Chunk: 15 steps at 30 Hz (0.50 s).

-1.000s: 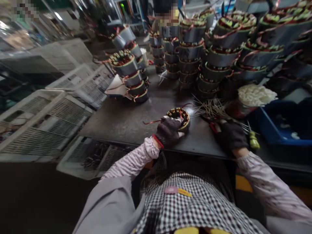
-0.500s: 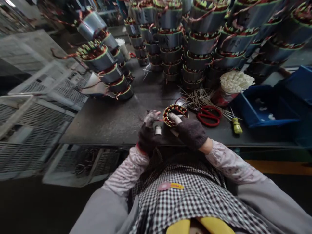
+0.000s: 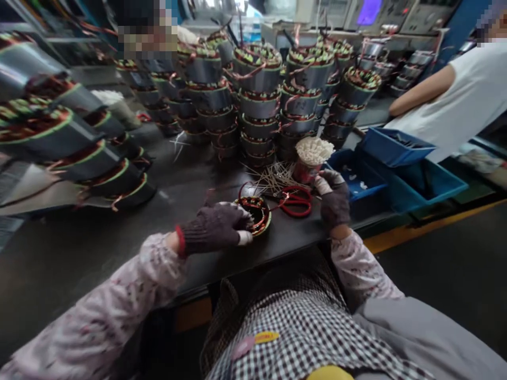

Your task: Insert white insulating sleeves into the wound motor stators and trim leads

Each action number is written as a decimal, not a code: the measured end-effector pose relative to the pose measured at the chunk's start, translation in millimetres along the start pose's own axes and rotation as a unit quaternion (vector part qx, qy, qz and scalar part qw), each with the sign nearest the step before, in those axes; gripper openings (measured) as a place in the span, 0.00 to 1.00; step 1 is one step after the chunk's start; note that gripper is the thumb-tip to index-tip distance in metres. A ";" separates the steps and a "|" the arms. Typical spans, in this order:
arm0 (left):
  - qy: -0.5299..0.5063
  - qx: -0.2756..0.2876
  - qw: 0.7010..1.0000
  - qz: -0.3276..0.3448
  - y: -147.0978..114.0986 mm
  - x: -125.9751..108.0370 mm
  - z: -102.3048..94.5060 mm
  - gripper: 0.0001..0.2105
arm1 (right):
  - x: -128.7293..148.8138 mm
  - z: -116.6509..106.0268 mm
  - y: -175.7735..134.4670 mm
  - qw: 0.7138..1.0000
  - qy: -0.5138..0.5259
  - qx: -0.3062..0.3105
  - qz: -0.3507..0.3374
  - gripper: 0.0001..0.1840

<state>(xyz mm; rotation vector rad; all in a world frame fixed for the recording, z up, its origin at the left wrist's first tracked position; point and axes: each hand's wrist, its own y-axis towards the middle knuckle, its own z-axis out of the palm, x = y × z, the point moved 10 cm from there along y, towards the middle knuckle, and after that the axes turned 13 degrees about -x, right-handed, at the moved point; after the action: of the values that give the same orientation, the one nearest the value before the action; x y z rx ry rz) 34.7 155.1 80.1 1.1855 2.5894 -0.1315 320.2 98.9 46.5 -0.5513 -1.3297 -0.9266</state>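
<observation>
A small ring-shaped motor stator (image 3: 262,228) with copper windings and a yellow-green edge rests on the dark bench. My left hand (image 3: 216,226), in a dark fingerless glove with taped fingertips, grips its left side, fingers over the rim and thumb in front. My right hand (image 3: 335,200) is to the right, beside the cup of white sticks (image 3: 312,153); its fingers are curled, and what they hold, if anything, is hidden. Red-handled scissors (image 3: 297,201) lie between the stator and my right hand. Thin pale ties (image 3: 271,179) lie scattered behind them.
Stacks of larger stators (image 3: 259,105) stand along the back, with another leaning stack (image 3: 95,163) at left. Blue bins (image 3: 398,148) sit at right. Beyond them is a co-worker in a white top (image 3: 471,100). The bench's front edge runs before my apron.
My view has turned to the right. My right hand has left the stator and moved right, past the scissors. My left hand has come onto the stator. The yellow-handled tool is now out of sight.
</observation>
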 end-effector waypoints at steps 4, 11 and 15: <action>0.032 -0.071 0.997 -0.007 -8.9 -13.5 6.8 0.08 | -3.9 -9.3 55.6 0.992 -0.075 -0.076 -0.066 0.20; -0.060 -0.320 0.945 0.030 -47.6 -11.6 10.0 0.07 | 3.0 -10.7 66.3 0.982 -0.027 -0.112 -0.148 0.14; -0.083 -0.341 0.935 0.047 -53.0 -9.6 18.5 0.11 | 51.6 -38.2 17.1 0.949 0.038 -0.155 -0.273 0.12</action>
<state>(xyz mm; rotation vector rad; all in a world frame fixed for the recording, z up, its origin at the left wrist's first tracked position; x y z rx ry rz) 4.9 109.5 63.3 0.9656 2.1331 0.6121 354.9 64.8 91.8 -0.3801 -1.2961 -1.6164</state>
